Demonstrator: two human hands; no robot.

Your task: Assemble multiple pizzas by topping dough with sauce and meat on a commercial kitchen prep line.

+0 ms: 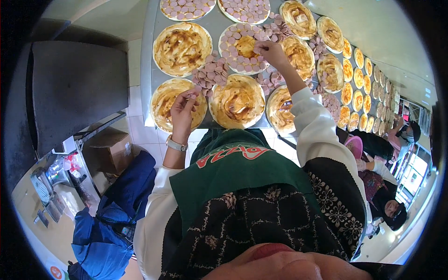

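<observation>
My right hand (271,52) reaches over a pizza base (245,46) whose outer part is covered with pink sausage slices, while its sauced middle shows bare. The fingertips are pinched at that bare middle, apparently on a sausage slice. My left hand (184,108), with a watch on the wrist, is held over the near left pizza base (163,100), fingers closed on a few sausage slices (195,90). Beside it lies a heap of sausage slices (211,72) between the bases. A sauced base (237,101) without slices sits directly in front of me.
The metal table (148,70) carries several more bases, with slice heaps (278,29) between them. Rows of pizza bases (358,77) extend to the right, where other people (382,200) stand. At left are a black cabinet (79,93) and a cardboard box (109,149).
</observation>
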